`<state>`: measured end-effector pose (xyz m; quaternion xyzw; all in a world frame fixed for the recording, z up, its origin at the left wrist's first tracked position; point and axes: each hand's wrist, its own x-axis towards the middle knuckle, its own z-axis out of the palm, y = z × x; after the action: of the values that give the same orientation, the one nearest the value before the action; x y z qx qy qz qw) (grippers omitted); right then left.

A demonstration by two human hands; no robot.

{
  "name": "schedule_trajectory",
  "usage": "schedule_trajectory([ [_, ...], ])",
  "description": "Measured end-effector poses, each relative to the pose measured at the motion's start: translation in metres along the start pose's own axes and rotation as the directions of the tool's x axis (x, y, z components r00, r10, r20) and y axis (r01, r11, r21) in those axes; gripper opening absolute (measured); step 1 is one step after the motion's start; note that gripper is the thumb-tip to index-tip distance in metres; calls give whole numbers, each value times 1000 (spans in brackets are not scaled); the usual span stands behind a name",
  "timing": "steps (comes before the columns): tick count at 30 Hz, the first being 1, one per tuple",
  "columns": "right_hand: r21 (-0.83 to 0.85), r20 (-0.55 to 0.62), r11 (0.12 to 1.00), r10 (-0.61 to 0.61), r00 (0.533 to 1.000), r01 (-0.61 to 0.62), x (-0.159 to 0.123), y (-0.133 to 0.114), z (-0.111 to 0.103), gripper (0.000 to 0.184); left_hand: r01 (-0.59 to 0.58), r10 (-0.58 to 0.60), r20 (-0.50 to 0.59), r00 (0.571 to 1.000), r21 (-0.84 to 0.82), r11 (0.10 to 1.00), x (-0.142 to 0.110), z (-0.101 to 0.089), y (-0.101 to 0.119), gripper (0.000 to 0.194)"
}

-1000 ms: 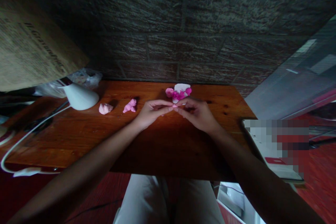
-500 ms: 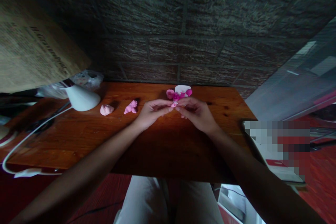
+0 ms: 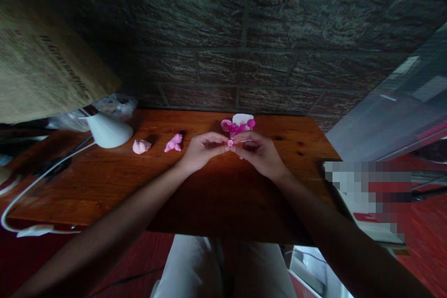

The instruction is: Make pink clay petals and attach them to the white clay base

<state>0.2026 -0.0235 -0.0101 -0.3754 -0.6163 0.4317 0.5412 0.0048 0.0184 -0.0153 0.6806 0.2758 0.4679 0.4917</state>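
Between the fingertips of both hands is a small rolled piece of pink clay (image 3: 230, 143), its coiled end facing me. My left hand (image 3: 203, 150) pinches it from the left, and my right hand (image 3: 257, 151) from the right. Just behind the fingers, darker pink clay pieces (image 3: 234, 129) lie by a white clay slab (image 3: 241, 119); the hands partly hide them. Left of my left hand sits a knobbly pink clay lump (image 3: 173, 143), with a paler pink clay lump (image 3: 141, 146) farther left.
A lamp with a white base (image 3: 111, 131) and printed paper shade (image 3: 42, 65) stands on the wooden table (image 3: 104, 186) at left. Its white cord (image 3: 38, 181) runs over the front edge. A brick wall (image 3: 216, 37) closes off the back. A pale, partly blurred object (image 3: 352, 191) stands at right.
The pink clay piece in my fingers has turned from lying slanted to showing its coiled end. My hands have stayed in nearly the same spot.
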Motion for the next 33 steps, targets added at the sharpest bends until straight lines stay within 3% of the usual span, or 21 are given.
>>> schedule_trajectory([
  [18, -211, -18, 976, -53, 998, 48, -4, 3, 4, 22, -33, 34, -32, 999, 30, 999, 0, -2, -2, 27],
  [33, -235, -37, 972, -25, 999, 16, -3, 1, -1, 26, 24, -24, 1, 1000, 32, 999, -1, 1, 1, 31],
])
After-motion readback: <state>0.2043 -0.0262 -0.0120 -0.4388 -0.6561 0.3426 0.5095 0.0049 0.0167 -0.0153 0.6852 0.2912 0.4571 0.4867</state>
